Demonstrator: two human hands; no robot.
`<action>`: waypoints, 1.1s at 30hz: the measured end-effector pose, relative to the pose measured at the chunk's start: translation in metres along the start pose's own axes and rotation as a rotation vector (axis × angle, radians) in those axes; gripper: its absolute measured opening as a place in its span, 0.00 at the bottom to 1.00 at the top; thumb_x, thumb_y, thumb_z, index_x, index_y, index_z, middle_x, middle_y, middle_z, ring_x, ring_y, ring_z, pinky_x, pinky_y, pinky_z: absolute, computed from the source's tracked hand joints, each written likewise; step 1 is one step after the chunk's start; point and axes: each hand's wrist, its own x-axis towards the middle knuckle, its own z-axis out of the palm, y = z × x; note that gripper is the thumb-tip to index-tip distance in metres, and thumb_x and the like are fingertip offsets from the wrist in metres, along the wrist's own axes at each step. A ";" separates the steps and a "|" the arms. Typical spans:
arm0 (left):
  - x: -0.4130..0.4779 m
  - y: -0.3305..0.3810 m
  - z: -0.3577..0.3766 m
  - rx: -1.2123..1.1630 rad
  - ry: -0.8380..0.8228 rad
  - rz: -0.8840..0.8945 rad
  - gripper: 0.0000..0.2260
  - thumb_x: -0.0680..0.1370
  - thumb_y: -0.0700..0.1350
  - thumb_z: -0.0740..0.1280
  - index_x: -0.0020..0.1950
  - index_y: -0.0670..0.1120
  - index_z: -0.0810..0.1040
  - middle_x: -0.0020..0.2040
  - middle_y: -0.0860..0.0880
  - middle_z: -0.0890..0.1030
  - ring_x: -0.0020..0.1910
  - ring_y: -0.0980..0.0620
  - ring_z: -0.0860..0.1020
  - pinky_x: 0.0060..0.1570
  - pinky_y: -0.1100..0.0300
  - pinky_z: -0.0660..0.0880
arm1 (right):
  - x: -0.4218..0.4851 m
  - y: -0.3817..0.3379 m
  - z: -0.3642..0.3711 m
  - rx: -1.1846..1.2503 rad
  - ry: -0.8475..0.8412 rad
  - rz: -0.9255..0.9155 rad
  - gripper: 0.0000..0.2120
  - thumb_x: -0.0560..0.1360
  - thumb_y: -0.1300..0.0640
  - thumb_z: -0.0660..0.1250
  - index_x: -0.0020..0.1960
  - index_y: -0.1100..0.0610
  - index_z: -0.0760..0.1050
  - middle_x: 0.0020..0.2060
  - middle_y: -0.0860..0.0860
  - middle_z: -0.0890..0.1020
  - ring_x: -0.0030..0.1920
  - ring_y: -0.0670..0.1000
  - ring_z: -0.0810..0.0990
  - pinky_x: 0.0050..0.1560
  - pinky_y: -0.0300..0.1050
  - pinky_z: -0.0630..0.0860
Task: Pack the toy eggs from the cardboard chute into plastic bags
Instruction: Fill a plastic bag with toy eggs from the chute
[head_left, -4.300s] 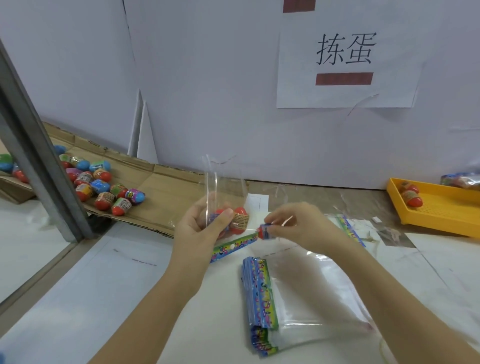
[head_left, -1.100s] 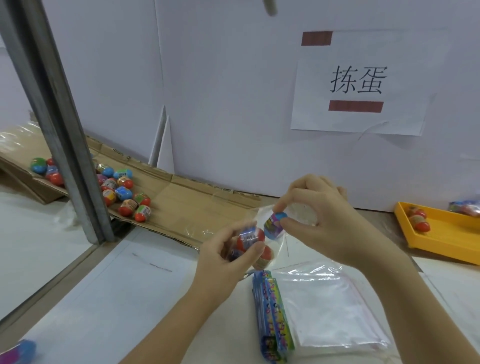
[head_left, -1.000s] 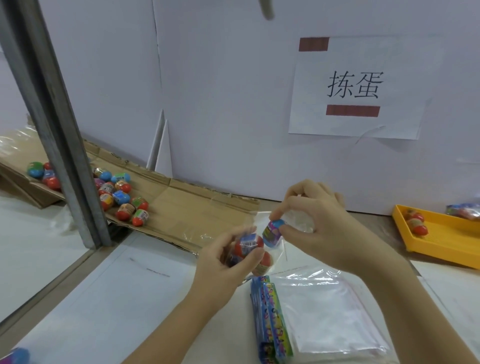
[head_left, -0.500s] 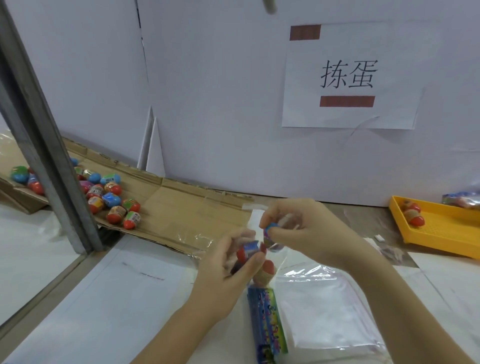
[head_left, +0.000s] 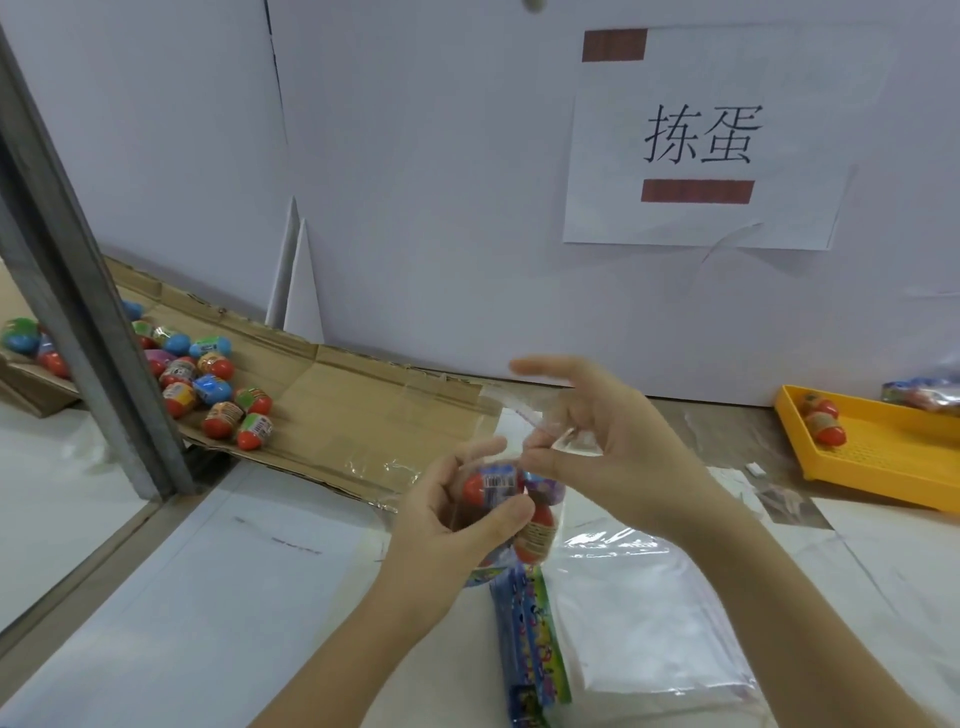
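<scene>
While the plastic bag stands roughly upright between the two hands, its long axis runs from the printed strip under the left hand up to the open mouth at the right hand. The left hand curls round the bag's lower part, thumb pressed over the toy eggs inside, which lie at mixed angles. The right hand pinches the clear film at the mouth between thumb and bent fingers, with the index finger held out straight. Half a second ago the right hand pinched a blue-capped egg at the mouth; now that egg sits inside the bag beside the red ones. Beyond the left hand lies the cardboard chute with loose eggs. Below the right hand lies a stack of empty bags, and a yellow tray sits well to its right.
</scene>
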 end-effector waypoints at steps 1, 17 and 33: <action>0.001 0.001 0.001 0.003 0.010 -0.008 0.21 0.64 0.47 0.74 0.56 0.47 0.80 0.41 0.48 0.85 0.39 0.53 0.84 0.37 0.64 0.79 | -0.001 0.000 0.003 0.063 0.027 -0.003 0.38 0.68 0.67 0.74 0.65 0.35 0.63 0.39 0.49 0.81 0.40 0.49 0.80 0.50 0.50 0.78; 0.006 0.018 0.029 -0.053 0.028 -0.038 0.14 0.63 0.55 0.73 0.46 0.52 0.86 0.43 0.46 0.86 0.40 0.50 0.84 0.36 0.63 0.79 | -0.033 0.017 0.006 0.597 0.238 0.394 0.07 0.61 0.51 0.72 0.36 0.53 0.84 0.32 0.50 0.83 0.33 0.44 0.79 0.37 0.36 0.75; -0.019 -0.001 0.047 0.249 0.071 0.284 0.19 0.78 0.48 0.63 0.68 0.64 0.72 0.47 0.55 0.84 0.42 0.49 0.75 0.43 0.57 0.78 | -0.031 0.004 0.016 -0.590 0.544 -0.457 0.07 0.76 0.58 0.67 0.49 0.59 0.83 0.45 0.50 0.84 0.43 0.54 0.82 0.46 0.52 0.76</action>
